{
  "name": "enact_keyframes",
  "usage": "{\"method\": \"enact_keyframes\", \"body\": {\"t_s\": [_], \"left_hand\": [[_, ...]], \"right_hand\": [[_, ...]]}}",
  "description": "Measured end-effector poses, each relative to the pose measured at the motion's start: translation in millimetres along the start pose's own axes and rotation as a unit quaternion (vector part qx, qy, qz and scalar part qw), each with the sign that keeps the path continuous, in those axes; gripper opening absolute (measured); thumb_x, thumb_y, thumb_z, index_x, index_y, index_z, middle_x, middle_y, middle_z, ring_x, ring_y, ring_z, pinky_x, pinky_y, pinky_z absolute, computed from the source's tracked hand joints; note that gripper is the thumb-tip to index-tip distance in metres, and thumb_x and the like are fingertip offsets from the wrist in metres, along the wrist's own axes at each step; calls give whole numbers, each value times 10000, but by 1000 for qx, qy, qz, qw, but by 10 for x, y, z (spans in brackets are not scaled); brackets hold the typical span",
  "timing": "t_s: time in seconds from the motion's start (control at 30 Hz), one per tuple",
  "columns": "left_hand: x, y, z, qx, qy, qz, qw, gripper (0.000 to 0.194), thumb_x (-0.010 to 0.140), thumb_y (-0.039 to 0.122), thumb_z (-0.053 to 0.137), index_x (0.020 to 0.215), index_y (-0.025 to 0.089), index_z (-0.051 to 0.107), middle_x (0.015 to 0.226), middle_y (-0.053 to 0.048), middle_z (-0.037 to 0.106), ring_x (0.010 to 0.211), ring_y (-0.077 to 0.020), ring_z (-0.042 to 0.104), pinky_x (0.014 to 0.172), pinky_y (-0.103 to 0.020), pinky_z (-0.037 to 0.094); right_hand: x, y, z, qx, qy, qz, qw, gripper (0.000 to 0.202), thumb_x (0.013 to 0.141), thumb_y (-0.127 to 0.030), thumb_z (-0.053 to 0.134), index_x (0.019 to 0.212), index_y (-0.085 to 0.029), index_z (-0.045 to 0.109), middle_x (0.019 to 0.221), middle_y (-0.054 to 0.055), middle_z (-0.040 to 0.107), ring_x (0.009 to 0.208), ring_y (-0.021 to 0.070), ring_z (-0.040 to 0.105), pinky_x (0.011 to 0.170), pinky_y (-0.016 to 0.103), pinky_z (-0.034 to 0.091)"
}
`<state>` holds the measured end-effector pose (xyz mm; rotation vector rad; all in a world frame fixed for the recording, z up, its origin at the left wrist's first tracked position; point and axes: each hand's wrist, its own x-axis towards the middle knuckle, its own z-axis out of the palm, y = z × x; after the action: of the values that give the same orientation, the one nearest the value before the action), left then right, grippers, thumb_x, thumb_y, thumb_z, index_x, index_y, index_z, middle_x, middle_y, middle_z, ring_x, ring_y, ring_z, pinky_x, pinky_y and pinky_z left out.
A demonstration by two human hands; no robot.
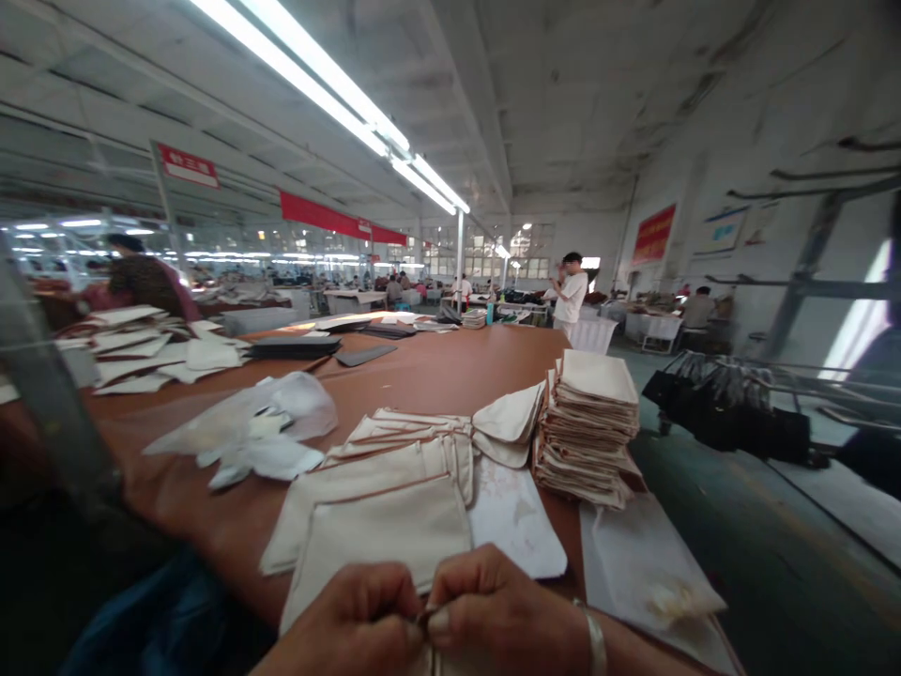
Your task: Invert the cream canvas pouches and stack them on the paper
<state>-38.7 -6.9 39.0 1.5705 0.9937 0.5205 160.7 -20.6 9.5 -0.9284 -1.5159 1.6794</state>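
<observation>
My left hand (358, 615) and my right hand (493, 610) meet at the bottom middle, thumbs and forefingers pinched together. Between them they grip the edge of a cream fabric piece (431, 657); a small dark bit shows at the thumb tips, too little to make out. Just beyond the knuckles lies a cream fabric panel (387, 530) with brown edges, on top of other overlapping panels (401, 455). To their right a tall stack of similar panels (587, 422) stands near the table's edge, with a rounded cream flap (511, 422) leaning beside it.
The brown-topped table (485, 361) stretches away. On it are a clear plastic bag (302, 404) with white scraps, black sheets (296, 347), white sheets (517, 516) and cream pieces (141, 347). Dark items hang from a rack (725, 404) at right. A person (572, 291) stands beyond the table.
</observation>
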Motion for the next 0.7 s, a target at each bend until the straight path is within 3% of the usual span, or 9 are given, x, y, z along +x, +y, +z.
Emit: {"method": "enact_keyframes", "body": {"t_s": [0.2,0.33,0.47,0.7], "left_hand": [[-99,96,28,-144,-76,-18,986,240,651,328,717,742,126,624,638,13,507,584,-103,361,556,-228,244],[-140,127,-3,-114,-91,2,989,252,678,342,707,752,115,623,631,32,473,589,-95,339,549,-229,229],[-158,153,15,-28,-62,8,998,339,729,443,706,731,120,603,608,44,440,569,-88,300,504,-233,198],[-159,172,46,-11,-38,-21,999,238,702,336,666,748,103,649,618,17,514,553,-89,362,482,-215,242]], "right_hand": [[-156,-80,25,25,-38,-28,999,200,795,-319,647,754,-133,585,637,-47,441,582,79,311,528,211,223],[-189,-100,53,16,-53,-26,998,203,838,-323,611,768,-139,561,653,-48,420,579,80,302,527,215,230],[-202,-163,74,-48,-47,-39,997,215,844,-333,582,746,-146,545,678,-33,433,623,99,347,542,217,272],[-197,-130,55,-83,-10,-22,996,210,843,-323,567,735,-145,540,651,-39,431,607,97,334,534,221,266]]}}
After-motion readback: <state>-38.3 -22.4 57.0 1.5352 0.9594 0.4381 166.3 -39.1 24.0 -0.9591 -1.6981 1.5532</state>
